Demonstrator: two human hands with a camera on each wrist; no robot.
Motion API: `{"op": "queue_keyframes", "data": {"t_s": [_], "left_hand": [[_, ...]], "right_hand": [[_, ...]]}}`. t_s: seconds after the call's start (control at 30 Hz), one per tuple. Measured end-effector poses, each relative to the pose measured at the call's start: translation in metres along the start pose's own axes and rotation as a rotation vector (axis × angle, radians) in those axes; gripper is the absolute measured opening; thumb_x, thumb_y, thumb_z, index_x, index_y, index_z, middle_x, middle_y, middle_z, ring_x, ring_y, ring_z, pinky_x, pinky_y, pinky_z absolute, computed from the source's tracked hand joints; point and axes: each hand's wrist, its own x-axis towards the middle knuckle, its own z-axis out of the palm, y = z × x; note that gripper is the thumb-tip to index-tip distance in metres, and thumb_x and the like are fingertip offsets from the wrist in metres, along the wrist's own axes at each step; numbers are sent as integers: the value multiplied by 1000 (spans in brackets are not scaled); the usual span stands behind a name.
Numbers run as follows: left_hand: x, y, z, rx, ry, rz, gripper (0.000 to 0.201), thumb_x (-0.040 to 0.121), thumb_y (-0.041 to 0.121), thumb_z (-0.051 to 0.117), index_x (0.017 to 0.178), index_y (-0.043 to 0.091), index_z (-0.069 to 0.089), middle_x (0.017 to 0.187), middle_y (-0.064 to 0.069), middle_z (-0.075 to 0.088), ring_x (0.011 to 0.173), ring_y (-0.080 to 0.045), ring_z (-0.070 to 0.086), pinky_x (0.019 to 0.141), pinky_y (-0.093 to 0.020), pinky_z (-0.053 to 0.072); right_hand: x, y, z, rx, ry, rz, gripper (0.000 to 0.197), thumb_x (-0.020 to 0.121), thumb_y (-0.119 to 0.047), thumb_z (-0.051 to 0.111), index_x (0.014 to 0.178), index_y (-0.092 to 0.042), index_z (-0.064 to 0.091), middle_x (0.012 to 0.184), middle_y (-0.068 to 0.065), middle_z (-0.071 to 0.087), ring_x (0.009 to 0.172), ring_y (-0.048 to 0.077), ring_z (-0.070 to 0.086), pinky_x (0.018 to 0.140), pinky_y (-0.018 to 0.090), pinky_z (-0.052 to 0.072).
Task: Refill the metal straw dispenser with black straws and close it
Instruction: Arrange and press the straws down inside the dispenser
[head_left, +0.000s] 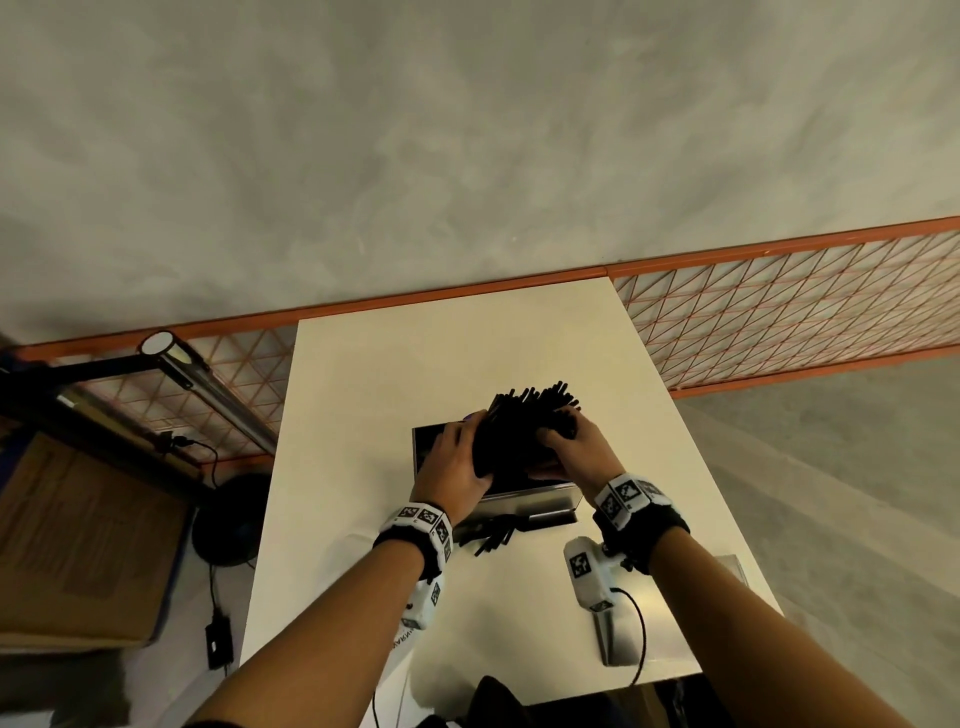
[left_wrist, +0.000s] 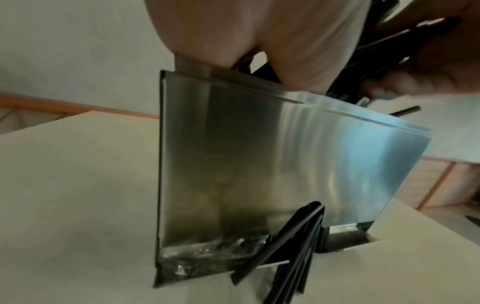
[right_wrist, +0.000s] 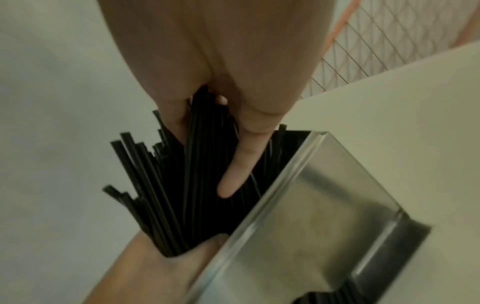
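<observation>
The metal straw dispenser (head_left: 524, 501) stands mid-table with its top open. A thick bundle of black straws (head_left: 527, 423) leans in that opening, its upper ends fanned out toward the far side. My left hand (head_left: 470, 452) grips the bundle from the left and my right hand (head_left: 561, 441) from the right. In the left wrist view, a few straws (left_wrist: 293, 242) poke out of the slot at the foot of the dispenser's front face (left_wrist: 259, 164). The right wrist view shows my right fingers (right_wrist: 241, 164) lying along the straws (right_wrist: 168, 195) beside the dispenser's rim (right_wrist: 283, 185).
The white table (head_left: 389, 395) runs away from me. A metal piece (head_left: 732, 566) lies at its right edge, partly hidden by my right forearm. An orange mesh railing (head_left: 779, 322) crosses behind the table. To the left are a tube lamp (head_left: 208, 389) and cardboard boxes (head_left: 78, 545).
</observation>
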Motion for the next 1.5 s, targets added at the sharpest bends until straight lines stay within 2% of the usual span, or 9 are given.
{"op": "queue_keyframes", "data": {"t_s": [0.1,0.2,0.5,0.7,0.8,1.0,1.17,1.37,1.5], "left_hand": [[-1,-3,0,6,6,-9,90,82,16,76,155,39,29,133,-4,48,122,-29,55,94,-47,57],[-1,-2,-1,2,-31,-8,89,84,12,72,157,40,29,134,-5,47,120,-30,57,93,-46,58],[2,-1,0,85,-119,-47,79,89,24,69,157,35,30,136,-5,45,122,-30,53,90,-49,57],[4,2,1,82,-145,-72,78,90,37,70,158,25,33,145,-6,41,133,-29,47,101,-49,51],[2,3,1,56,-121,-49,84,88,48,71,158,26,31,145,-4,41,134,-28,47,101,-48,52],[-1,4,-2,-27,-76,-16,100,79,58,78,159,29,25,149,0,38,133,-28,50,103,-46,52],[-1,4,-2,-35,-85,-1,102,76,60,79,157,32,24,151,2,36,134,-28,50,106,-48,50],[1,-1,3,-47,-95,15,112,70,73,76,158,29,22,154,4,36,138,-23,46,111,-46,46],[1,-1,2,-37,-91,36,112,69,73,75,158,28,22,154,3,36,138,-24,45,112,-46,44]], "right_hand": [[-5,3,-1,-279,115,-108,21,93,-31,60,109,-18,56,93,8,70,66,25,71,57,36,60],[-6,4,-6,-419,331,-312,18,93,-40,57,99,-23,57,92,-4,66,76,17,64,65,32,52],[8,8,-15,-365,585,-407,18,94,-33,54,105,-19,50,102,3,52,87,19,53,77,33,44],[19,13,-11,-366,409,-309,48,101,-41,43,144,-20,40,140,6,41,128,24,46,101,33,37],[17,21,8,-498,223,-297,55,102,-47,38,151,-25,30,145,11,45,129,30,47,102,36,38],[15,17,16,-427,282,-481,34,100,-37,43,126,-22,58,129,1,50,119,20,53,93,20,34],[18,10,1,-357,387,-472,42,100,-39,44,141,-31,44,139,-4,47,123,13,49,99,31,40],[16,9,8,-582,51,-333,47,102,-40,42,145,-21,43,144,4,51,131,22,47,106,27,33],[14,-4,-7,-574,208,-387,38,100,-34,49,133,-16,57,133,2,58,115,18,58,98,29,43]]}}
